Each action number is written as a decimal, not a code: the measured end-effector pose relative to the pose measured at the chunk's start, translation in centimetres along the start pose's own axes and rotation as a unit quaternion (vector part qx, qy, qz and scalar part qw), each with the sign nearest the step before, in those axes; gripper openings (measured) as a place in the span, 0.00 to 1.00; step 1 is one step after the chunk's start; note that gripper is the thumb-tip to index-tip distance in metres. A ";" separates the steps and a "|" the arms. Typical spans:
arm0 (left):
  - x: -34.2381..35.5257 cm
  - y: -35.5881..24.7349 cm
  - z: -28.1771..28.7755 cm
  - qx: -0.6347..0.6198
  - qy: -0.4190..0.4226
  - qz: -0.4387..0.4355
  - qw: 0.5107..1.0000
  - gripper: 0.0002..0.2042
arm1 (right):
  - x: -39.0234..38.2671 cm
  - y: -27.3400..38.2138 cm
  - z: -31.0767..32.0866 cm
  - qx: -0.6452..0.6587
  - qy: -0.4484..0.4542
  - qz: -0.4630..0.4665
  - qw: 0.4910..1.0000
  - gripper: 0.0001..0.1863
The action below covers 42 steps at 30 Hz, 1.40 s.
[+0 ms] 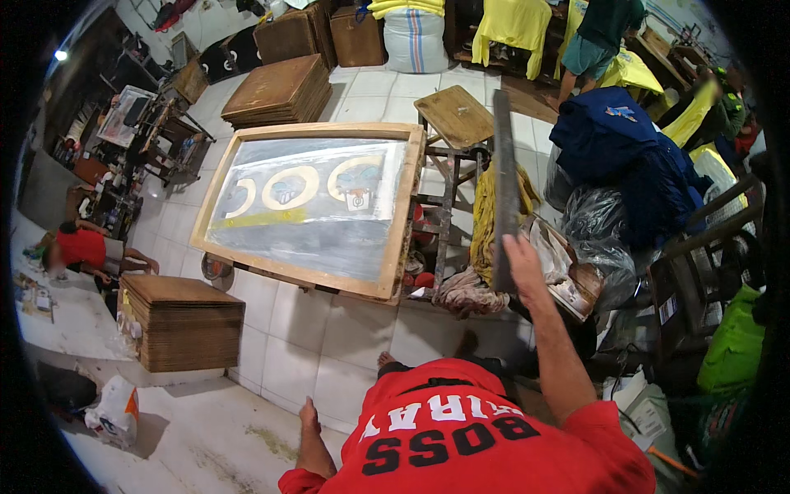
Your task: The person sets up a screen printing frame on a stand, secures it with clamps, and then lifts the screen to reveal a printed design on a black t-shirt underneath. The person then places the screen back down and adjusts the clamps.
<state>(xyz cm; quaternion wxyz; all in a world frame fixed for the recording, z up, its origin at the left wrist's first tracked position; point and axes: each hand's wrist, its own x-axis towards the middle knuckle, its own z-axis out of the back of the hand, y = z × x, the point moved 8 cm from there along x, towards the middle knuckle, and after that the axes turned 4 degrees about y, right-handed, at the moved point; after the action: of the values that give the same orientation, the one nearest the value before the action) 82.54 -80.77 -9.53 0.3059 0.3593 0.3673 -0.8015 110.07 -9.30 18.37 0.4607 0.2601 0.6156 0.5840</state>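
My right hand (522, 263) is closed around a long, dark, narrow board (504, 165), held upright at the right of a metal stand (436, 226). My left hand (309, 418) hangs low beside my red-clad body, holding nothing, its fingers apart. A wood-framed printing screen (309, 243) with pale ring shapes and a yellow smear lies on the stand, left of the board. Yellow rags (485, 214) and a pinkish rag (467, 294) hang just behind and below the board. A small wooden panel (454, 111) rests at the stand's back.
Stacked brown boards stand at back (267, 90) and lower left (189, 317). Navy garments (617, 156) and bagged bundles (597, 272) crowd the right, beside a dark chair-like frame (691, 280). A person in red (82, 247) is at left; others (597, 41) are among yellow garments at upper right.
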 end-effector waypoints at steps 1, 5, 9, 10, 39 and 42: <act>1.6 -4.1 -0.1 0.058 0.030 -0.062 0.996 0.36 | 0.4 0.4 -3.7 0.039 0.067 0.004 0.997 0.26; 2.7 -16.9 0.8 0.090 0.042 -0.300 0.949 0.31 | 2.3 0.5 -14.8 -0.113 0.004 0.052 0.992 0.48; 0.8 -22.3 5.6 0.046 0.032 -0.370 0.927 0.30 | 4.2 -2.1 -23.6 -0.305 0.027 -0.028 0.952 0.53; 0.8 -22.9 6.9 0.036 0.034 -0.384 0.922 0.30 | 4.4 -2.5 -24.9 -0.351 0.020 -0.035 0.935 0.52; 28.5 -29.3 20.0 0.018 0.101 -0.102 0.990 0.21 | -2.9 -9.9 -8.3 -0.468 -0.532 0.018 0.705 0.14; 31.3 -38.9 20.4 0.015 0.065 -0.146 0.987 0.29 | -11.5 -19.5 -5.2 -0.200 -0.576 -0.216 0.763 0.22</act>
<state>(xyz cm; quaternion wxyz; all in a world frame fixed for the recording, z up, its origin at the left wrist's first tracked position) 28.65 -83.23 -10.62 0.1560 0.3580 0.4228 -0.8178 114.82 -25.22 2.13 0.8839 0.3099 0.1436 0.3196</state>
